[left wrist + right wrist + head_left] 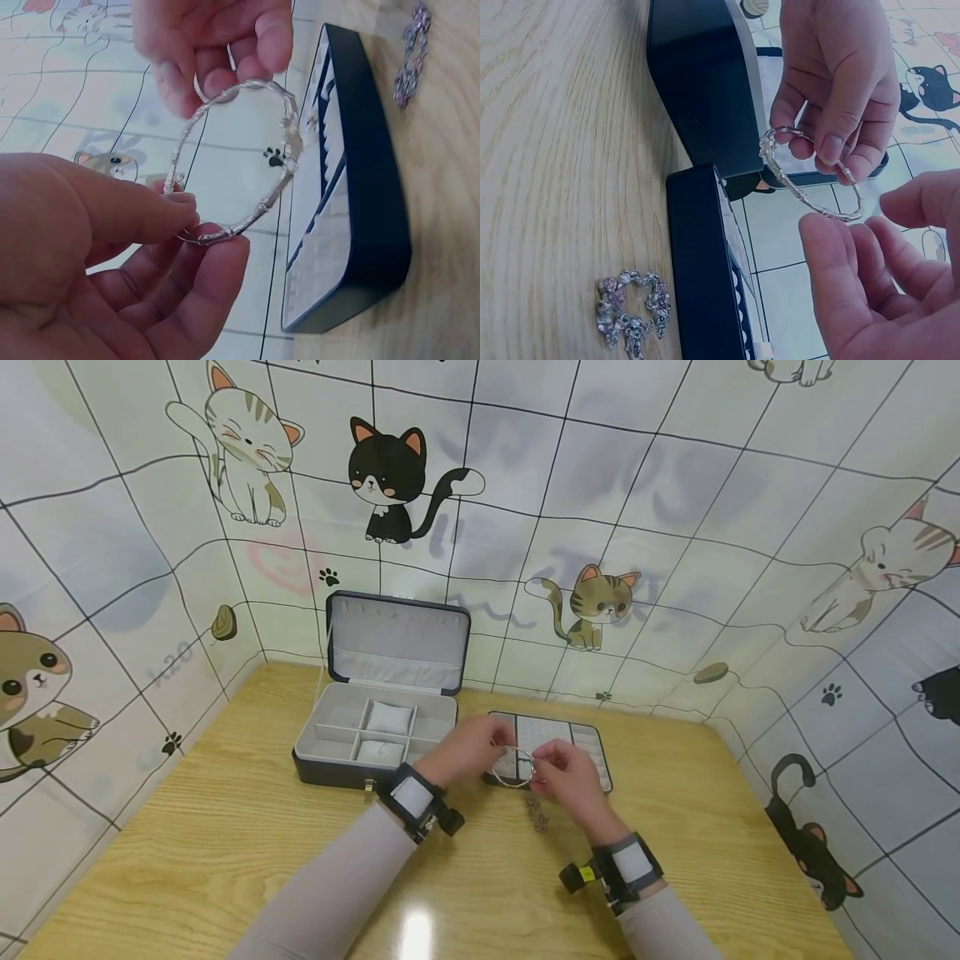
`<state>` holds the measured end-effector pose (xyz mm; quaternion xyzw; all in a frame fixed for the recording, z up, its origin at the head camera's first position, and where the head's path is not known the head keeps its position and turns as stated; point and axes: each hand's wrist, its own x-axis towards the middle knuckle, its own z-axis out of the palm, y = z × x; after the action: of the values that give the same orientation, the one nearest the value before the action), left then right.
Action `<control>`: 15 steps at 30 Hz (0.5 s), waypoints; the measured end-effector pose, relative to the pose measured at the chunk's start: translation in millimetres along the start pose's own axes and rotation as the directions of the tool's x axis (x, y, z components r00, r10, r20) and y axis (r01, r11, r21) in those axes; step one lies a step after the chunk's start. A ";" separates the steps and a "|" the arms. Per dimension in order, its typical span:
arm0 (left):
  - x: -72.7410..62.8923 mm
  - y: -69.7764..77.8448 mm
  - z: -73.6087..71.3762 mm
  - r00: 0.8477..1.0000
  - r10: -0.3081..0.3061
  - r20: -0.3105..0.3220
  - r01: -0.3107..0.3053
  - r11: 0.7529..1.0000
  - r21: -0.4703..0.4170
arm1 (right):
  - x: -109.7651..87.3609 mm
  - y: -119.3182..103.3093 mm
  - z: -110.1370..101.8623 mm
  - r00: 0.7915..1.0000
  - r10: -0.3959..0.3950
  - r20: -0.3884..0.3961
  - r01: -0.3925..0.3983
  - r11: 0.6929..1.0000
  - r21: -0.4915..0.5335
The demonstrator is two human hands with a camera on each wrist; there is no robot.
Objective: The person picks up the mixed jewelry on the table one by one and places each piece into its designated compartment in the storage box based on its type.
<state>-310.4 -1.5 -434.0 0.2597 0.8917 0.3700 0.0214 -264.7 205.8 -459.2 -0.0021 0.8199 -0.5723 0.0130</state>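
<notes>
In the head view, my left hand pinches a thin silver bangle between thumb and fingertips, holding it up in front of a shallow jewelry tray. The bangle has small raised knots along its band. My right hand is at the bangle's other side; the right wrist view shows its fingertips right at the band, the thumb spread away from them. Below the tray, a charm bracelet with silver and pinkish beads lies on the table.
An open jewelry box stands left of the tray, its lid raised toward the back. Small white pillows sit in two of its compartments. Behind the wooden table hangs a cat-print backdrop.
</notes>
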 end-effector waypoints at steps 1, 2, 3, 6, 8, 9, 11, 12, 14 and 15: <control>0.1 -1.0 -1.6 1.000 -0.004 -0.003 0.004 1.000 0.009 | -0.1 0.0 0.3 1.000 -0.009 -0.004 0.009 1.000 0.009; 0.6 -2.4 -3.3 1.000 -0.008 -0.006 0.009 1.000 0.021 | -0.2 0.0 0.6 1.000 -0.019 -0.008 0.019 1.000 0.015; 0.7 -3.5 -5.4 1.000 -0.016 -0.010 0.016 0.999 0.028 | -0.3 -0.1 1.2 1.000 -0.026 -0.013 0.026 0.999 0.019; 1.0 -8.8 -10.5 0.999 -0.041 -0.030 0.042 0.998 0.043 | 0.1 0.8 3.6 0.999 -0.030 -0.026 0.031 0.999 0.017; 0.9 -12.5 -14.5 0.998 -0.052 -0.043 0.054 0.998 0.042 | 0.3 1.9 5.5 0.999 -0.024 -0.026 0.025 1.000 0.005; 0.8 -14.1 -16.7 0.997 -0.061 -0.049 0.063 0.997 0.046 | 0.3 2.5 6.6 0.999 -0.023 -0.023 0.023 1.000 -0.002; 1.1 -18.1 -20.9 0.995 -0.073 -0.062 0.077 0.996 0.052 | 0.1 4.0 8.8 1.000 -0.023 -0.014 0.023 1.000 -0.010; 1.3 -19.8 -23.2 0.995 -0.080 -0.067 0.083 0.995 0.050 | -0.1 4.6 9.9 1.000 -0.029 -0.008 0.029 0.999 -0.014; 2.0 -23.2 -28.2 0.993 -0.094 -0.072 0.098 0.993 0.059 | -0.8 5.6 11.8 0.999 -0.050 0.006 0.050 0.998 -0.027; 2.3 -24.9 -30.6 0.992 -0.102 -0.075 0.107 0.992 0.060 | -1.4 5.9 12.7 0.998 -0.062 0.014 0.063 0.997 -0.036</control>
<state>-330.6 -35.0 -428.1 0.1998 0.9157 0.3488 0.0004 -263.0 196.0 -469.0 -0.0317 0.8296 -0.5575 0.0006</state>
